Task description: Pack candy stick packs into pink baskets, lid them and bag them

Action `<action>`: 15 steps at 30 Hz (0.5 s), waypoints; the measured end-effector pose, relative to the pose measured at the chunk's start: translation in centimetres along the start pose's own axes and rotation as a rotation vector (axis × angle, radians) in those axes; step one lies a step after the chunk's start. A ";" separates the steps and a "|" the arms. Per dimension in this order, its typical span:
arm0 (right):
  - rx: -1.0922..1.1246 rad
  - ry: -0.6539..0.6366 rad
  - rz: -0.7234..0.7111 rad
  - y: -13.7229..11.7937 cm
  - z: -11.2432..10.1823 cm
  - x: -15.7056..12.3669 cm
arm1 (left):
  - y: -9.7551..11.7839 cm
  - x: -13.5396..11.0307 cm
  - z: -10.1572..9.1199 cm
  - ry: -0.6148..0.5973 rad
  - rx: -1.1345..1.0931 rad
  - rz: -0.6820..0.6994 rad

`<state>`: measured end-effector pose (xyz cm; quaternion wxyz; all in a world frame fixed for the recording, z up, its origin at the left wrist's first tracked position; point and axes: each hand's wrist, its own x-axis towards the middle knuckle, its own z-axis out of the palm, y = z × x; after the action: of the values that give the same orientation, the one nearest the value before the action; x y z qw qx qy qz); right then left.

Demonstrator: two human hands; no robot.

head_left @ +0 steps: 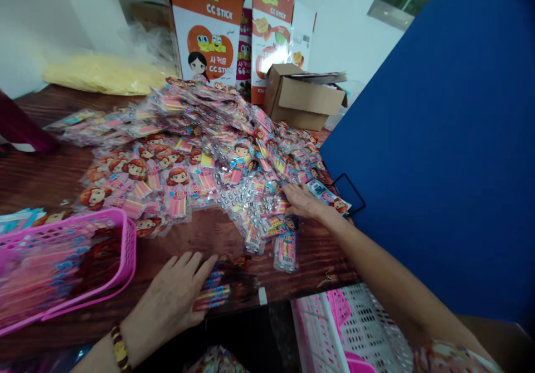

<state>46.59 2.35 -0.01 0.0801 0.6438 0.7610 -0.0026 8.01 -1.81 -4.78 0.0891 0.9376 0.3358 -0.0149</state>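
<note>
A big heap of clear packets (pixel 217 155) printed with cartoon girls and holding pink candy sticks covers the dark wooden table (pixel 196 236). My left hand (pixel 171 298) lies flat, fingers apart, on a small stack of packets (pixel 219 292) at the table's near edge. My right hand (pixel 301 201) reaches into the right side of the heap, fingers curled down onto the packets there. Whether it grips one is hidden.
A pink plastic basket (pixel 121 261) with packets in it stands at the near left. Printed "CC STICK" cartons (pixel 207 27) and an open brown box (pixel 303 97) stand behind the heap. A blue panel (pixel 438 139) walls off the right. White and pink baskets (pixel 359 328) sit below the table edge.
</note>
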 end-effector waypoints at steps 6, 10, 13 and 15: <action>-0.061 0.143 0.035 -0.5 0.9 -1.2 | 0.0 0.0 -0.1 0.002 -0.010 -0.001; -0.109 0.161 0.050 -0.7 0.9 -2.5 | 0.0 -0.2 -0.2 0.038 0.012 0.021; -0.063 0.106 0.056 -1.3 -1.1 -3.6 | 0.2 -0.6 -0.7 0.061 0.041 0.026; 0.016 0.075 0.105 -2.7 -3.2 -3.9 | 0.4 -0.8 -1.1 0.064 0.063 0.039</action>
<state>44.15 -1.62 3.34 0.0463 0.6832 0.7285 0.0200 7.66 -2.41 -3.55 0.0487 0.9463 0.3196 0.0063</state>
